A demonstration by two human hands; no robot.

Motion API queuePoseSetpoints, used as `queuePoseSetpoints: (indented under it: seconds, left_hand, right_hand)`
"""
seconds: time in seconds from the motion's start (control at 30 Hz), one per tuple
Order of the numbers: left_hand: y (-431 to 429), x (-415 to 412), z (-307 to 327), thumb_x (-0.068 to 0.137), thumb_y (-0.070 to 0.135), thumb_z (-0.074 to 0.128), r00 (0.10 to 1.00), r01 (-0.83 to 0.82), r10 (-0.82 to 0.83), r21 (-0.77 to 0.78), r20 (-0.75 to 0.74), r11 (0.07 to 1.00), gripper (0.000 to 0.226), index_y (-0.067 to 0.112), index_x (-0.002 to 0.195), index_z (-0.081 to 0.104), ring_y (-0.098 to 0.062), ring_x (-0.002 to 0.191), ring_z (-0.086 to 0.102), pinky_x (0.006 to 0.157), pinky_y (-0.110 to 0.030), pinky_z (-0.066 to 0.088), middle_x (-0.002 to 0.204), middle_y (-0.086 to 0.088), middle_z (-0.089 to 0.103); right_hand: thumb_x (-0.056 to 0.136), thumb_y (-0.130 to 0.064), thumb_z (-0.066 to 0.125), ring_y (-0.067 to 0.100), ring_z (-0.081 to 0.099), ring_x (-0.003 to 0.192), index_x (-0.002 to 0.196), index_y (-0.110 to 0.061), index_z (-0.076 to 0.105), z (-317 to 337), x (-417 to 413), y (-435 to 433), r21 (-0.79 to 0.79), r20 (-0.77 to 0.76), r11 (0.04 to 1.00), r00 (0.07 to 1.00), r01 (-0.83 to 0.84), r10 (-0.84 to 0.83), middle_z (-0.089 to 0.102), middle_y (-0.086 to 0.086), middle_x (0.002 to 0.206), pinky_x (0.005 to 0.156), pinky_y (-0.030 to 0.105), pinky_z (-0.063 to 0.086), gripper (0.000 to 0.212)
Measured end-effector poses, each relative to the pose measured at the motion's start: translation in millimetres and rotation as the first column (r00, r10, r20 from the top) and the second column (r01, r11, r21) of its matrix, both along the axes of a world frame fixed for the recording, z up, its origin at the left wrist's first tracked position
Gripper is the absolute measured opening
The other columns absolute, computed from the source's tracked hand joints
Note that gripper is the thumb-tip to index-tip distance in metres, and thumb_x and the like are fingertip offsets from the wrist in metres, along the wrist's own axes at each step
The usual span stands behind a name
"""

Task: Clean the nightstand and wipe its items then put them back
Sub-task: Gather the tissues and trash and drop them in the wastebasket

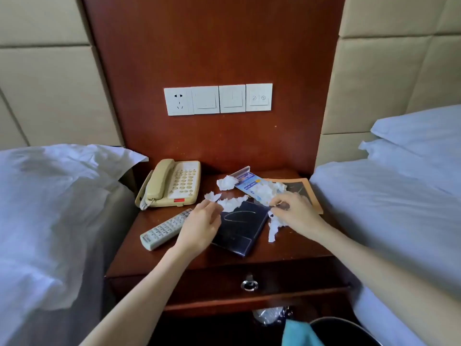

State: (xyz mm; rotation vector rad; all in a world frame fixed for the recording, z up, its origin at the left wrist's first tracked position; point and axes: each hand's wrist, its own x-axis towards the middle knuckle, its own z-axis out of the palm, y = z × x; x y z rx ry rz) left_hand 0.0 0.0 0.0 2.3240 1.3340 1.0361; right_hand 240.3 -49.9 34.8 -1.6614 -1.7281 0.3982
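The brown wooden nightstand (287, 248) carries a beige telephone (172, 183), a grey remote (162, 229), a dark box (239, 231), a blue leaflet (252, 186) and an orange-edged magazine (303, 189). Crumpled white tissue pieces lie scattered among them, one ball (226, 182) near the back. My left hand (199, 227) pinches a small tissue scrap (212, 196) just right of the remote. My right hand (296, 213) grips a wad of tissue (274, 227) at the box's right edge, over the leaflet's near end.
White pillows and bedding flank the nightstand on the left (50, 208) and right (399, 196). A socket and switch panel (218, 99) sits on the wooden back wall. Below the drawer knob (249, 284) are a dark bin (349, 330), a teal cloth (296, 333) and crumpled plastic (269, 314).
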Motion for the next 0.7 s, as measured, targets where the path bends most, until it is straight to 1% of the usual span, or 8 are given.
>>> queuePoseSetpoints:
  seconds: [0.1, 0.2, 0.3, 0.37, 0.47, 0.53, 0.6, 0.7]
  left_hand:
    - [9.2, 16.0, 0.9, 0.092, 0.015, 0.049, 0.989, -0.01, 0.01, 0.002, -0.149, 1.0, 0.028, 0.017, 0.117, 0.061, -0.021, 0.114, 0.051, 0.095, -0.037, 0.043, 0.124, 0.0, 0.056]
    - [22.1, 30.2, 3.7, 0.094, 0.021, 0.046, 0.938, -0.021, -0.005, -0.07, -0.345, 0.997, 0.039, 0.029, 0.132, 0.053, -0.026, 0.133, 0.038, 0.106, -0.044, 0.035, 0.147, -0.003, 0.04]
    - [39.4, 31.6, 8.2, 0.098, 0.023, 0.041, 0.902, -0.041, -0.019, -0.13, -0.432, 0.991, 0.038, 0.036, 0.131, 0.053, -0.03, 0.136, 0.036, 0.107, -0.045, 0.035, 0.155, -0.004, 0.029]
    - [43.2, 33.5, 11.5, 0.098, 0.021, 0.041, 0.895, -0.031, -0.044, -0.161, -0.443, 0.986, 0.035, 0.031, 0.126, 0.059, -0.028, 0.133, 0.041, 0.106, -0.04, 0.037, 0.149, -0.003, 0.039]
    - [39.8, 42.3, 11.2, 0.096, 0.016, 0.045, 0.913, -0.034, -0.04, -0.173, -0.406, 0.984, 0.029, 0.02, 0.112, 0.068, -0.026, 0.112, 0.057, 0.094, -0.035, 0.046, 0.122, -0.005, 0.064]
    - [40.2, 46.1, 9.3, 0.095, 0.016, 0.047, 0.932, -0.091, 0.028, -0.161, -0.361, 0.983, 0.026, 0.015, 0.108, 0.07, -0.025, 0.104, 0.06, 0.087, -0.033, 0.046, 0.114, -0.007, 0.066]
    - [42.9, 46.4, 6.8, 0.094, 0.014, 0.05, 0.941, -0.129, 0.077, -0.138, -0.328, 0.982, 0.024, 0.013, 0.105, 0.071, -0.026, 0.103, 0.059, 0.085, -0.032, 0.046, 0.112, -0.008, 0.065]
    - [48.0, 43.1, 2.3, 0.09, 0.003, 0.051, 0.949, -0.138, 0.1, -0.106, -0.3, 0.985, 0.024, 0.013, 0.1, 0.07, -0.025, 0.102, 0.058, 0.082, -0.03, 0.046, 0.109, -0.008, 0.064]
  right_hand:
    - [0.089, -0.026, 0.06, 0.013, 0.047, 0.109, 0.1, -0.02, 0.065, -10.2, 12.9, -7.1, -0.052, 0.148, 0.998, 0.989, 0.029, -0.021, 0.055, -0.008, 0.102, 0.085, 0.028, 0.038, 0.013]
    - [0.088, -0.035, 0.059, 0.014, 0.039, 0.114, 0.106, -0.019, 0.061, -19.2, 15.6, -12.1, -0.178, 0.231, 0.983, 0.973, 0.052, -0.01, 0.05, -0.002, 0.111, 0.088, 0.031, 0.038, 0.024]
    - [0.087, -0.039, 0.058, 0.018, 0.04, 0.112, 0.101, -0.017, 0.055, -21.2, 9.1, -10.8, -0.221, 0.25, 0.972, 0.968, 0.083, -0.026, 0.045, 0.001, 0.111, 0.089, 0.034, 0.042, 0.026]
    - [0.088, -0.039, 0.057, 0.02, 0.043, 0.109, 0.096, -0.018, 0.051, -21.1, 5.5, -10.0, -0.24, 0.283, 0.965, 0.958, 0.108, -0.037, 0.043, 0.002, 0.109, 0.088, 0.036, 0.044, 0.024]
    - [0.091, -0.036, 0.055, 0.023, 0.046, 0.108, 0.095, -0.017, 0.047, -21.2, 2.9, -8.1, -0.242, 0.364, 0.961, 0.93, 0.137, -0.041, 0.044, 0.003, 0.11, 0.081, 0.034, 0.044, 0.02]
    - [0.092, -0.031, 0.053, 0.024, 0.047, 0.111, 0.104, -0.015, 0.05, -21.7, 1.7, -5.0, -0.234, 0.404, 0.962, 0.914, 0.142, -0.036, 0.046, 0.005, 0.115, 0.076, 0.032, 0.039, 0.021]
    - [0.094, -0.025, 0.051, 0.024, 0.049, 0.111, 0.114, -0.012, 0.051, -21.2, 1.0, -2.0, -0.223, 0.435, 0.963, 0.899, 0.153, -0.042, 0.048, 0.007, 0.12, 0.073, 0.03, 0.037, 0.024]
    - [0.096, -0.018, 0.047, 0.021, 0.052, 0.099, 0.112, -0.013, 0.051, -21.5, 1.1, 1.5, -0.2, 0.458, 0.963, 0.886, 0.182, -0.072, 0.052, 0.006, 0.12, 0.066, 0.028, 0.039, 0.017]
